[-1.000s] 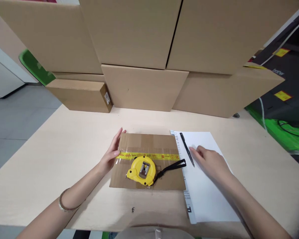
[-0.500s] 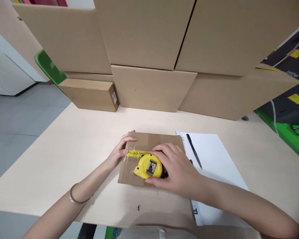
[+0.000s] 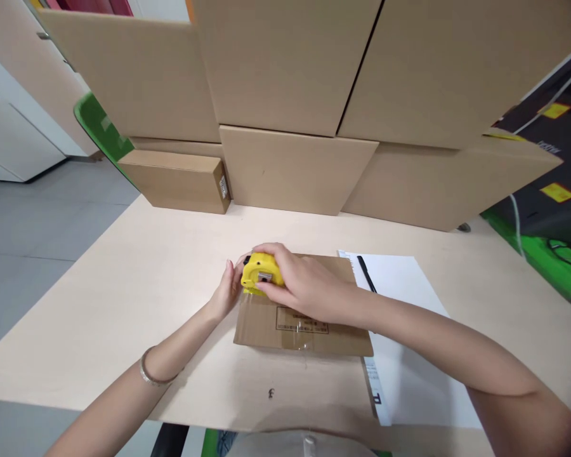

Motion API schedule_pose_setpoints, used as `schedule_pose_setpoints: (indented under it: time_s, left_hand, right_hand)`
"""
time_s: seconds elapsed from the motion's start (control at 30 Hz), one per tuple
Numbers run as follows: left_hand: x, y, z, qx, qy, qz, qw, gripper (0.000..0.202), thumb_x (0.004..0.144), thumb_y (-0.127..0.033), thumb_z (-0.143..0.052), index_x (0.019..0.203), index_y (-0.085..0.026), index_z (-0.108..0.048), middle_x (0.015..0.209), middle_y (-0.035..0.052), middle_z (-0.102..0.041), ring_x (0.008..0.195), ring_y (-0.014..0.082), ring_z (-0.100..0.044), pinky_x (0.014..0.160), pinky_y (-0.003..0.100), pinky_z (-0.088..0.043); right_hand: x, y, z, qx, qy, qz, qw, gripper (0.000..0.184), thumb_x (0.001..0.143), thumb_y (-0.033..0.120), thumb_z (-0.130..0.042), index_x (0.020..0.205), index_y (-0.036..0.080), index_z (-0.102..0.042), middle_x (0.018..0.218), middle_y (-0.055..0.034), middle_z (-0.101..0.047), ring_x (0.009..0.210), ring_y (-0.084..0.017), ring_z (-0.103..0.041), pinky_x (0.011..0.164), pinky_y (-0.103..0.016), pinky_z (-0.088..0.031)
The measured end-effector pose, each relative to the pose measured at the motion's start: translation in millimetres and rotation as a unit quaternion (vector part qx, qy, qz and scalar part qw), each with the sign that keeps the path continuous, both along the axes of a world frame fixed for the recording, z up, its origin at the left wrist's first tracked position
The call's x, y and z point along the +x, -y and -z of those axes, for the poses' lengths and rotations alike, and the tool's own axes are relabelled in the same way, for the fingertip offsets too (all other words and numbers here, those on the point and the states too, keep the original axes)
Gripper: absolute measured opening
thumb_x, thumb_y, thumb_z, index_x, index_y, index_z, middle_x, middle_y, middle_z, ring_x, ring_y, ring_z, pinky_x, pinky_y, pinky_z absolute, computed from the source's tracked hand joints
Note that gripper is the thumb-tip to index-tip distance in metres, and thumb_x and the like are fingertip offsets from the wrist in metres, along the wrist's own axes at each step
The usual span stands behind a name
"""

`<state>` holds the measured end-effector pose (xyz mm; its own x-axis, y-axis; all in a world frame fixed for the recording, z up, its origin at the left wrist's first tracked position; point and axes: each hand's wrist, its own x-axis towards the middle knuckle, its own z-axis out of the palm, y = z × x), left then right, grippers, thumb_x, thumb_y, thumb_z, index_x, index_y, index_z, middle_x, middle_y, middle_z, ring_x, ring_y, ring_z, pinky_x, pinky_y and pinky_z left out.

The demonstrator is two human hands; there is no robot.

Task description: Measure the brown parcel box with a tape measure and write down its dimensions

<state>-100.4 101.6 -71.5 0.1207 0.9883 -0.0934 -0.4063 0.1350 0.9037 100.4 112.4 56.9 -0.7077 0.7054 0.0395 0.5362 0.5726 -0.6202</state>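
Observation:
My right hand (image 3: 301, 283) is closed around a yellow tape measure (image 3: 261, 271). It holds the tape measure over the left part of a small cardboard box (image 3: 261, 324), close to the box's left edge. My left hand (image 3: 227, 289) is at that edge, its thumb raised and apart from the fingers. The left fingertips are partly hidden behind the tape measure, so whether they touch it cannot be made out. Printed text and clear sticky tape show on the top of the box.
Right of the box lie white paper sheets (image 3: 419, 374) with a black pen (image 3: 366, 274) on top. A longer brown box (image 3: 176, 184) stands at the back left of the table (image 3: 171, 266). Large cardboard panels (image 3: 295, 171) line the back edge.
My right hand has carried the tape measure left and away from me to the box's left edge. The yellow blade no longer stretches across the box. My left thumb has lifted.

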Motion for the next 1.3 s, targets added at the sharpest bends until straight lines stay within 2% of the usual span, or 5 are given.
schedule_pose_setpoints:
  time_s: [0.37, 0.6, 0.83, 1.03, 1.3]
  left_hand:
    - [-18, -7, 14.0, 0.164, -0.144, 0.065, 0.974, 0.058, 0.094, -0.068, -0.056, 0.133, -0.027, -0.069, 0.156, 0.0073, -0.054, 0.152, 0.0349, -0.036, 0.128, 0.048, -0.021]
    - [-28, -10, 13.4, 0.195, -0.24, 0.09, 0.947, 0.042, 0.098, -0.057, -0.052, 0.123, -0.029, -0.071, 0.15, 0.0091, -0.053, 0.147, 0.0358, -0.038, 0.122, 0.051, -0.028]
    - [-23, -8, -0.5, 0.164, -0.257, 0.06, 0.951, 0.048, 0.089, -0.065, -0.06, 0.114, -0.026, -0.075, 0.126, 0.0105, -0.064, 0.129, 0.0364, -0.051, 0.117, 0.05, -0.033]
    - [-21, -6, -7.4, 0.152, -0.267, 0.044, 0.951, 0.048, 0.087, -0.065, -0.062, 0.112, -0.027, -0.076, 0.12, 0.0104, -0.064, 0.124, 0.0365, -0.053, 0.113, 0.05, -0.037]
    - [-21, -9, -0.2, 0.17, -0.251, 0.046, 0.952, 0.044, 0.09, -0.062, -0.06, 0.113, -0.028, -0.077, 0.118, 0.0102, -0.064, 0.121, 0.0347, -0.054, 0.113, 0.05, -0.037]
  right_hand:
    - [1, 0, 18.2, 0.155, 0.083, -0.02, 0.984, 0.046, 0.101, 0.04, -0.06, 0.141, 0.02, -0.051, 0.133, -0.0108, -0.072, 0.087, -0.025, -0.074, 0.064, -0.034, -0.049]
    - [96, 11, 6.7, 0.039, 0.077, 0.095, 0.992, 0.031, 0.096, 0.039, -0.066, 0.124, 0.028, -0.06, 0.104, -0.0013, -0.078, 0.078, -0.021, -0.073, 0.069, -0.032, -0.051]
    - [182, 24, 27.6, -0.009, 0.052, 0.19, 0.98, 0.031, 0.094, 0.049, -0.067, 0.116, 0.027, -0.061, 0.104, -0.0055, -0.075, 0.074, -0.021, -0.069, 0.064, -0.032, -0.05]
    - [178, 30, 33.2, 0.012, 0.064, 0.181, 0.981, 0.029, 0.098, 0.049, -0.062, 0.116, 0.028, -0.058, 0.103, -0.0041, -0.073, 0.068, -0.019, -0.068, 0.062, -0.031, -0.048]
    - [164, 25, 2.5, 0.012, 0.07, 0.129, 0.989, 0.027, 0.098, 0.05, -0.062, 0.114, 0.028, -0.061, 0.099, -0.0029, -0.074, 0.075, -0.021, -0.069, 0.064, -0.031, -0.049]
